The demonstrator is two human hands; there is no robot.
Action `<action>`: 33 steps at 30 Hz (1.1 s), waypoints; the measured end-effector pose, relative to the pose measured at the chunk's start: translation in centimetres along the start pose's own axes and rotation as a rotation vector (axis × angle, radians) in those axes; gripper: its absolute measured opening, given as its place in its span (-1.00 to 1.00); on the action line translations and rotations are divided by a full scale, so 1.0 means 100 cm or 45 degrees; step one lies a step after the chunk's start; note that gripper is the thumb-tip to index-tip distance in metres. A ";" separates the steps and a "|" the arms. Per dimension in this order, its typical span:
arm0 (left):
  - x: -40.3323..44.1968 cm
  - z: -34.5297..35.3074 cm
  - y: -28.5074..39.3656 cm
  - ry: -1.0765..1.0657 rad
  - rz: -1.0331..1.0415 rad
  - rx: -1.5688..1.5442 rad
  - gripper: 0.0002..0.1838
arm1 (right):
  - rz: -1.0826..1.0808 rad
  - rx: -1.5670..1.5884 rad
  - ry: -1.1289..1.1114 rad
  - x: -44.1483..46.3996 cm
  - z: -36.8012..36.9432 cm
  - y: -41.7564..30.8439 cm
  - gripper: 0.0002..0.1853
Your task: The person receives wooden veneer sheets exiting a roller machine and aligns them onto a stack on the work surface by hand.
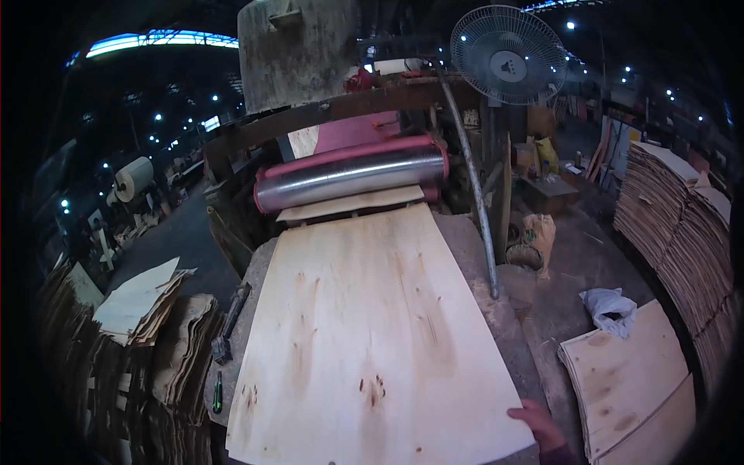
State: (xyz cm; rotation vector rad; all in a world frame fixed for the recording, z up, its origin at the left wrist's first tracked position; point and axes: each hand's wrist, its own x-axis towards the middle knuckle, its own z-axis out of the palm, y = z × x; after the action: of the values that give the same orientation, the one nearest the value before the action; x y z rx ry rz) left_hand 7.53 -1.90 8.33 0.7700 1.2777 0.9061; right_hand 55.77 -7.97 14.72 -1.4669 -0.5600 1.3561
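Note:
A large pale wood veneer sheet (364, 325) with brown knots lies on the worktable in front of a roller machine. At its lower right edge is my right hand (536, 422), fingers closed on the sheet's edge with the thumb side over the top. My left hand is out of the picture. Beyond the sheet's far end, a narrow wood strip (353, 203) lies below the shiny metal roller (353, 178), which has pinkish red ends.
Left of the sheet are a green knife (218, 392) and a dark tool (226, 333). Veneer stacks stand at left (182, 349) and right (666, 201). A white bag (610, 310) rests on a lower stack (620, 380). A metal pole (471, 170) and fan (508, 58) stand behind.

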 end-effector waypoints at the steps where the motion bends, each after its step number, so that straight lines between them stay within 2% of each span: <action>1: 0.002 0.007 0.011 -0.053 0.210 0.432 -0.70 | -0.106 -0.394 0.167 0.004 -0.003 0.010 -0.63; 3: 0.047 0.009 0.005 -0.027 -0.154 -0.326 -0.67 | -0.340 -1.188 0.487 0.011 0.008 0.004 -0.66; 4: 0.077 0.006 0.002 -0.008 -0.338 -0.702 -0.66 | -0.376 -1.021 0.506 0.006 0.017 -0.004 -0.67; 7: 0.162 -0.017 -0.022 -0.195 -0.458 -0.837 -0.75 | -0.439 -1.085 0.598 0.002 0.029 0.012 -0.68; 10: 0.193 0.020 0.015 -0.103 -0.363 -0.803 -0.75 | -0.522 -1.472 0.698 -0.005 0.041 0.053 -0.60; 13: 0.239 0.041 0.045 -0.085 -0.378 -0.868 -0.80 | -0.490 -1.575 0.542 -0.002 0.033 0.086 -0.64; 17: 0.314 0.060 0.079 -0.046 -0.379 -0.952 -0.79 | -0.281 -1.443 0.559 -0.012 0.034 0.094 -0.58; 19: 0.362 0.053 0.070 -0.274 -0.300 -0.941 -0.75 | -0.259 -1.349 0.614 -0.007 0.027 0.104 -0.56; 22: 0.323 0.087 0.092 -0.097 -0.346 -0.848 -0.76 | -0.329 -1.296 0.712 -0.013 0.030 0.088 -0.56; 25: 0.276 0.070 0.044 -0.232 -0.410 -0.432 -0.77 | -0.188 -1.209 0.658 -0.012 0.024 0.064 -0.56; 27: 0.223 0.053 0.007 -0.245 -0.450 -0.455 -0.76 | -0.167 -1.066 0.631 -0.004 0.020 0.060 -0.60; 30: 0.144 0.012 -0.020 -0.229 -0.620 -0.542 -0.77 | 0.022 -0.699 0.307 0.022 -0.005 0.088 -0.60; 31: 0.126 -0.007 -0.035 -0.235 -0.677 -0.520 -0.74 | 0.029 -0.603 0.236 0.029 0.000 0.081 -0.61; 33: 0.059 -0.009 -0.020 -0.180 -0.744 -0.548 -0.66 | 0.067 -0.410 0.101 0.025 0.022 0.047 -0.61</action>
State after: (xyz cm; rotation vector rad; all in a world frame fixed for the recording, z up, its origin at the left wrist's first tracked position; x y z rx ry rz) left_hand 7.27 2.42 3.75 0.1008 1.0450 0.5998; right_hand 53.05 -6.82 9.74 -1.7982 -0.7173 1.2831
